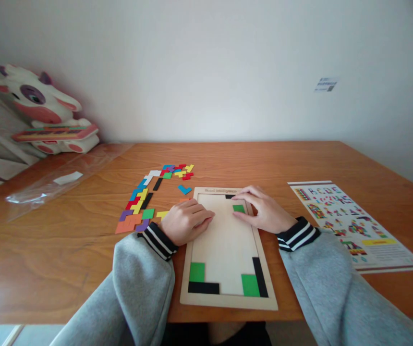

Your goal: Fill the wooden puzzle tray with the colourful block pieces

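The green square (238, 208) lies flat near the far right corner of the tray (228, 302), in the gap between the thumb and fingers of the right hand (264, 206), which is much the nearer of the two. That hand comes in from the right with thumb and forefinger spread, the thumb tip by the square's near edge and the fingertips by the black bar (229, 196) beyond it. The bar's visible part runs across the tray at its far edge, while the tray's own long axis points away from the person. The left hand (187, 222) rests back-up over the tray's left side, fingers bent and drawn together, tips towards the right; they hide what is beneath, so I cannot tell whether it pinches anything. The tray is pale, smooth wood, framed by a rim with lettering at the far end. Near its close end, the left green block (197, 272) meets a crosswise black strip (203, 288), and the right green block (250, 285) stands beside a lengthwise black strip (260, 277). Loose pieces (129, 223), brightly coloured, stepped and angled, lie left on the wood-grained table (66, 269). The sleeves (145, 269) are soft grey, with striped knit cuffs.
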A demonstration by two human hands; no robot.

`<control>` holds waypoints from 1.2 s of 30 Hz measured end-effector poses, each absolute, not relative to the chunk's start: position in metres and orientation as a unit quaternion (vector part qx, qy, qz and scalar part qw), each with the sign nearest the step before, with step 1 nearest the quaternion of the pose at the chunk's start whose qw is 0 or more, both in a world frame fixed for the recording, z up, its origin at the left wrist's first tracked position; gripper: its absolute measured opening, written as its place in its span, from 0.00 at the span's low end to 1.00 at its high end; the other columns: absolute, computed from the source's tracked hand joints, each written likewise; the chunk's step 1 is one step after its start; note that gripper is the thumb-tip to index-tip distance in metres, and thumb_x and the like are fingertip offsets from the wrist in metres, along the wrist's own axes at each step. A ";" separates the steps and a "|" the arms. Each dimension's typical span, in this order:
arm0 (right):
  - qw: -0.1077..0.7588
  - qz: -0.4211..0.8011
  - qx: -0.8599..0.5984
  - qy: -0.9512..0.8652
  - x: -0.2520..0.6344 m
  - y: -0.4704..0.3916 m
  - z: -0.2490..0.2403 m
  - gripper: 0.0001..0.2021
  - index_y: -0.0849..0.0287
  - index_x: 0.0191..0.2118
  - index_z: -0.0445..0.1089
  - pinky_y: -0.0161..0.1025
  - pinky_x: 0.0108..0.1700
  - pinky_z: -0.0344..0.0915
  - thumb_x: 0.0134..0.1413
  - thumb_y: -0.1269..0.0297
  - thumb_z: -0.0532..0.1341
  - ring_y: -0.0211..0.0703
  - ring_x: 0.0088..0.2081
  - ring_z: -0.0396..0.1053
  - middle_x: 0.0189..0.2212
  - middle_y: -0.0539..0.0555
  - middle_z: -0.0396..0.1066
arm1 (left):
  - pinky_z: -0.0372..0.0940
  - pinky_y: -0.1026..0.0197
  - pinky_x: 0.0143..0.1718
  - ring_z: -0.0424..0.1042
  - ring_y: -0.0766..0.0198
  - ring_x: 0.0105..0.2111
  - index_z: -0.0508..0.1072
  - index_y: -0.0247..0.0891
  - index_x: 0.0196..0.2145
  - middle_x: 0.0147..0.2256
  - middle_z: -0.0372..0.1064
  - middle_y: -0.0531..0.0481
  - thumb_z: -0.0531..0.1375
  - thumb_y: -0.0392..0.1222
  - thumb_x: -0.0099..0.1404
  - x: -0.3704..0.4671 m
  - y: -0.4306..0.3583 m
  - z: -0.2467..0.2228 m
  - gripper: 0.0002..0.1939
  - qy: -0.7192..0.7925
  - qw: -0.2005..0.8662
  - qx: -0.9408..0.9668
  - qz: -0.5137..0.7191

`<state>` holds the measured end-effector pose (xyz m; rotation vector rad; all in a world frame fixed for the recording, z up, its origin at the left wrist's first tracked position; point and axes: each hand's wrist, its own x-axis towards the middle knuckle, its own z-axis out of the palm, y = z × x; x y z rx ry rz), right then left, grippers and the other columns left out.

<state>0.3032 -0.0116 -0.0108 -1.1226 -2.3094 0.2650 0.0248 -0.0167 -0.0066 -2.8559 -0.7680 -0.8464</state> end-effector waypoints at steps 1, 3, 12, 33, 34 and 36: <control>0.276 0.097 -0.426 -0.856 0.302 -0.011 -0.013 0.16 0.52 0.51 0.71 0.52 0.55 0.69 0.60 0.54 0.63 0.52 0.51 0.70 0.47 0.57 0.70 | 0.69 0.61 0.36 0.74 0.63 0.32 0.77 0.38 0.41 0.32 0.77 0.48 0.54 0.38 0.72 0.025 -0.017 -0.007 0.11 -0.251 0.033 -0.928 -0.273; 0.280 0.087 -0.446 -0.846 0.303 -0.009 -0.019 0.16 0.52 0.53 0.70 0.53 0.56 0.68 0.61 0.55 0.62 0.53 0.52 0.69 0.48 0.57 0.69 | 0.69 0.61 0.36 0.74 0.63 0.32 0.77 0.38 0.41 0.33 0.77 0.48 0.54 0.39 0.72 0.025 -0.017 -0.008 0.11 -0.254 0.031 -0.929 -0.268; 0.296 0.065 -0.495 -0.814 0.311 -0.002 -0.028 0.18 0.52 0.53 0.70 0.55 0.55 0.68 0.62 0.51 0.59 0.55 0.50 0.69 0.45 0.58 0.69 | 0.70 0.58 0.40 0.73 0.60 0.37 0.77 0.38 0.44 0.36 0.77 0.46 0.54 0.39 0.71 0.024 -0.016 -0.010 0.11 -0.290 0.011 -0.920 -0.264; 0.316 0.080 -0.492 -0.807 0.309 -0.001 -0.034 0.26 0.56 0.63 0.64 0.60 0.63 0.62 0.65 0.49 0.56 0.56 0.61 0.66 0.60 0.63 0.68 | 0.41 0.36 0.67 0.63 0.53 0.61 0.72 0.43 0.53 0.60 0.68 0.43 0.45 0.43 0.74 -0.033 0.039 -0.025 0.19 -0.619 0.021 -0.772 -0.142; 0.316 0.081 -0.492 -0.807 0.309 -0.001 -0.034 0.26 0.56 0.63 0.63 0.60 0.63 0.62 0.65 0.49 0.56 0.56 0.61 0.66 0.60 0.63 0.68 | 0.44 0.37 0.66 0.66 0.53 0.59 0.74 0.43 0.50 0.57 0.71 0.44 0.46 0.42 0.73 -0.034 0.039 -0.025 0.19 -0.613 0.024 -0.776 -0.148; 0.316 0.084 -0.492 -0.806 0.310 0.000 -0.034 0.26 0.57 0.63 0.63 0.60 0.64 0.62 0.65 0.49 0.56 0.56 0.61 0.66 0.60 0.64 0.68 | 0.53 0.42 0.63 0.70 0.53 0.54 0.76 0.41 0.48 0.52 0.74 0.43 0.49 0.43 0.72 -0.039 0.040 -0.024 0.17 -0.596 0.023 -0.787 -0.161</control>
